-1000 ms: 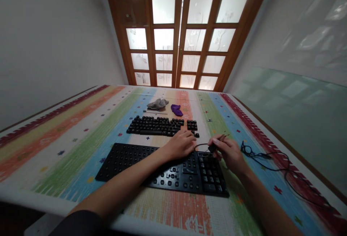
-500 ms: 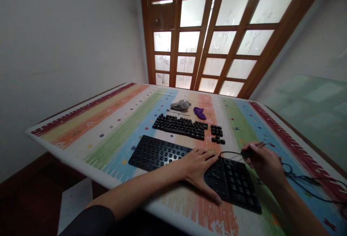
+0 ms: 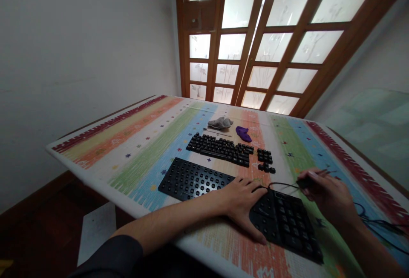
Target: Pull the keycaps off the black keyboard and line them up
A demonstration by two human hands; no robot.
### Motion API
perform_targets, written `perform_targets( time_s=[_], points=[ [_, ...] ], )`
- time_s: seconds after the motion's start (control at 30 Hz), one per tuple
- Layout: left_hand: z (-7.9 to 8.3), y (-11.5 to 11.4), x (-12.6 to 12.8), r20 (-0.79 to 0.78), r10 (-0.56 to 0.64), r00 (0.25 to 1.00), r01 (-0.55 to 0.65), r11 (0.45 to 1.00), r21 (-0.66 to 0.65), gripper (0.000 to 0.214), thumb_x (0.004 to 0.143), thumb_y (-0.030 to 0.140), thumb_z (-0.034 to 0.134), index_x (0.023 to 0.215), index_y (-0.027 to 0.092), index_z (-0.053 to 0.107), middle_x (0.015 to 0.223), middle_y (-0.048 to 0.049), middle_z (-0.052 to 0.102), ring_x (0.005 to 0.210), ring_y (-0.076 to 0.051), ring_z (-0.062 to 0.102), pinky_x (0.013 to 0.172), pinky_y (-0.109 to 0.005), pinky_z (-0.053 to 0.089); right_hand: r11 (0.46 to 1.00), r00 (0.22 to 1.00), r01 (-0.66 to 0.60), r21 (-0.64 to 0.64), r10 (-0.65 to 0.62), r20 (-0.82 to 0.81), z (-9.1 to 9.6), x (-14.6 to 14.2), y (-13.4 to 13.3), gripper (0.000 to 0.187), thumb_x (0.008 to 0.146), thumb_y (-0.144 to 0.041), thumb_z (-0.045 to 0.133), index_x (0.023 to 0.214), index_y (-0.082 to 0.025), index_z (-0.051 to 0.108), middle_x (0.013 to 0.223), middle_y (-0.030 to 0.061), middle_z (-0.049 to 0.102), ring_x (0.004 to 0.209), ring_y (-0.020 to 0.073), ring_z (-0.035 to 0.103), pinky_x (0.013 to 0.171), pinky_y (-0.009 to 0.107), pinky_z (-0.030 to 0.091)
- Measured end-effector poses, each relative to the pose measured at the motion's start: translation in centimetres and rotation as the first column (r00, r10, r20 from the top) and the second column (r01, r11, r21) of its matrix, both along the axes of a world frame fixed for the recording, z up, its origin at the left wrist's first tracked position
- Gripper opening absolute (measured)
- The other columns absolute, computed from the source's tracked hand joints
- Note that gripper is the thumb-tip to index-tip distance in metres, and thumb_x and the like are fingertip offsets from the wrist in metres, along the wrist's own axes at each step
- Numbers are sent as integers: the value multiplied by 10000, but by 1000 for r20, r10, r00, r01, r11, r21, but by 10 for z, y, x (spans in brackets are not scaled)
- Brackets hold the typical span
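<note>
A black keyboard lies at an angle near the table's front edge. Its left and middle parts are stripped of keycaps, while the number pad at its right end still carries them. My left hand rests flat across the keyboard, fingers and thumb spread. Just beyond the number pad's upper right, my right hand is closed on a small dark tool with thin wire prongs, which looks like a keycap puller. Behind the keyboard, loose black keycaps are laid out in rows, with a smaller group on their right.
A grey crumpled cloth, a thin stick and a purple cloth item lie farther back. Black cable coils at the right. The striped tablecloth covers the table; wooden glazed doors stand behind.
The whole view has shifted slightly, so the table and hands appear farther right. Both hands keep nearly the same pose over the keyboard.
</note>
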State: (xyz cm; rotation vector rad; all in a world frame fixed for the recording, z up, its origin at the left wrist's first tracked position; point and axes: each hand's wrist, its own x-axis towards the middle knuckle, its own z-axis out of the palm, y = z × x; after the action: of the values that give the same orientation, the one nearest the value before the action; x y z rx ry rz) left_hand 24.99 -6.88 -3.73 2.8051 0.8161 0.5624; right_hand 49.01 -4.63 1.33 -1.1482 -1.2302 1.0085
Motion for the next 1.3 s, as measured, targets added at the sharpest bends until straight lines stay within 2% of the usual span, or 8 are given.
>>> perform_targets(
  time_s=[0.13, 0.3, 0.47, 0.6, 0.77, 1.1, 1.3],
  points=[
    [-1, 1, 0, 1, 2, 1000, -2, 1000, 3, 1048, 577, 719, 752, 1377, 125, 427, 1412, -193, 521, 1233, -367, 522, 1092, -467, 359, 1000, 1000, -8, -28, 8, 15, 2, 10, 4, 401, 601, -563, 840, 599, -182, 712, 610, 87, 579, 410, 151, 493, 327, 290, 334],
    [1, 0, 0, 12, -6, 1000, 5, 1000, 9, 1088, 535, 737, 777, 1352, 92, 458, 1412, -183, 523, 1231, -342, 520, 1117, -429, 355, 999, 999, 11, -51, -9, 33, -3, 25, 9, 398, 621, -556, 839, 614, -177, 719, 623, 99, 589, 445, 163, 518, 349, 290, 354],
    [3, -1, -1, 31, 7, 1000, -6, 999, -32, 1009, 621, 735, 737, 1373, 128, 449, 1424, -163, 521, 1257, -340, 513, 1122, -449, 352, 997, 997, 72, -17, -71, 34, -11, 24, 6, 432, 589, -587, 840, 589, -172, 718, 617, 99, 590, 430, 164, 515, 328, 283, 355],
    [1, -1, 0, 53, 15, 999, -13, 999, -32, 961, 670, 729, 701, 1380, 134, 448, 1435, -171, 515, 1258, -344, 518, 1117, -452, 356, 999, 995, 36, -21, -34, 89, -20, 27, 4, 441, 634, -612, 804, 622, -176, 736, 591, 110, 591, 445, 192, 529, 320, 296, 370],
    [-1, -1, 0, 62, 13, 998, -11, 1000, -26, 975, 659, 735, 706, 1372, 119, 458, 1435, -170, 515, 1260, -335, 513, 1125, -441, 355, 1000, 993, 6, -30, -3, 122, -26, 34, 2, 427, 661, -611, 789, 685, -187, 739, 581, 82, 597, 456, 181, 524, 336, 285, 390],
    [-1, 7, 2, 75, -37, 997, 40, 998, -40, 921, 691, 733, 669, 1359, 131, 469, 1408, -190, 532, 1229, -359, 531, 1091, -475, 381, 997, 959, -73, -34, 79, 271, -24, 37, -6, 464, 769, -647, 684, 815, -185, 712, 516, 9, 556, 435, 152, 503, 400, 274, 430],
    [-2, 9, 3, 57, -23, 998, 25, 999, -31, 795, 773, 680, 640, 1330, 127, 509, 1354, -166, 576, 1179, -333, 561, 1056, -454, 418, 997, 947, -76, -23, 79, 312, -22, 36, -10, 473, 781, -650, 667, 833, -182, 716, 510, 4, 540, 450, 167, 524, 424, 288, 452]
  ],
)
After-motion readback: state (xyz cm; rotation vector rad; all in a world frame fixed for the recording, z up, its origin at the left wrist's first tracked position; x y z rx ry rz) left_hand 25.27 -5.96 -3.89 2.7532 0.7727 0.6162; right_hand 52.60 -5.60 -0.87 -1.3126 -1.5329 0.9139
